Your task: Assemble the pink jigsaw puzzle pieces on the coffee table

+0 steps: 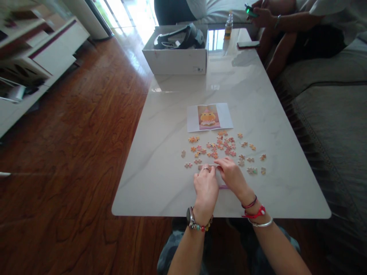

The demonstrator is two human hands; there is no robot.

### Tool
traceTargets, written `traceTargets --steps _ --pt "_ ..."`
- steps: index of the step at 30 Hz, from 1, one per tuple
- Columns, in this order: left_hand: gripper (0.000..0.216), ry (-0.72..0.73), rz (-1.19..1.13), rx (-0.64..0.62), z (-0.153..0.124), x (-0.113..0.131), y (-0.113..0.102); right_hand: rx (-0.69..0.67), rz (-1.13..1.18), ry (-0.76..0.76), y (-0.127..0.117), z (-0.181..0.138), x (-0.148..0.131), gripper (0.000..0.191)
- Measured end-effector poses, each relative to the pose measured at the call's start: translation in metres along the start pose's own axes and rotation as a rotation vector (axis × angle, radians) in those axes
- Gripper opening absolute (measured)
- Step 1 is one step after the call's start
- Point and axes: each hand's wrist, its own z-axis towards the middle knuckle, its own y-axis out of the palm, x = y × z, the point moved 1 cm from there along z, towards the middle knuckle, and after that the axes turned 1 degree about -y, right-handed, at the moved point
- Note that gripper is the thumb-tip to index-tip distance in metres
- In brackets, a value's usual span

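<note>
Loose jigsaw puzzle pieces (220, 144) in orange and pink lie scattered beyond my hands. My left hand (206, 187) rests palm down, its fingers stretched onto a puzzle board (200, 167) that my hands mostly cover. Part of the board's pinkish-purple near edge (224, 187) shows between my wrists. My right hand (231, 175) reaches in beside it, fingertips closed together at the board's far edge; what they hold, if anything, is hidden. Farther up lies a creased paper sheet (192, 119) with a picture of a yellow figure in a pink hat.
Under everything is a glossy white marbled table (143, 172). At its far end stand an open white box (177, 63) holding a dark headset (183, 37), a bottle (228, 26) and a phone (248, 44). A person (304, 23) sits on the sofa (329, 110) holding a device.
</note>
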Motion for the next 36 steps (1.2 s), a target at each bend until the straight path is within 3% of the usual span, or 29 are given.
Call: traceTargets --steps 6,11,16,22,29,36 --pt "0.034 0.005 0.013 -0.006 0.001 0.000 0.000 -0.098 -0.117 -0.082 -0.008 -0.006 0.000 0.025" --pt "0.037 0.065 0.009 0.010 0.001 -0.010 0.005 0.087 0.006 0.005 -0.024 -0.009 0.030 0.025" --pt "0.037 0.084 0.004 -0.020 0.004 -0.014 0.002 0.044 0.020 0.056 -0.028 -0.015 0.051 0.037" --pt "0.033 0.070 0.035 -0.017 0.007 -0.014 0.000 0.028 0.010 0.012 -0.010 -0.008 0.026 0.023" --pt "0.038 0.020 0.107 -0.003 0.004 -0.003 0.005 -0.067 -0.173 0.112 0.003 0.001 0.001 0.008" --pt "0.039 0.018 0.116 -0.026 0.007 0.000 0.002 0.037 0.130 0.179 -0.002 0.008 -0.004 0.011"
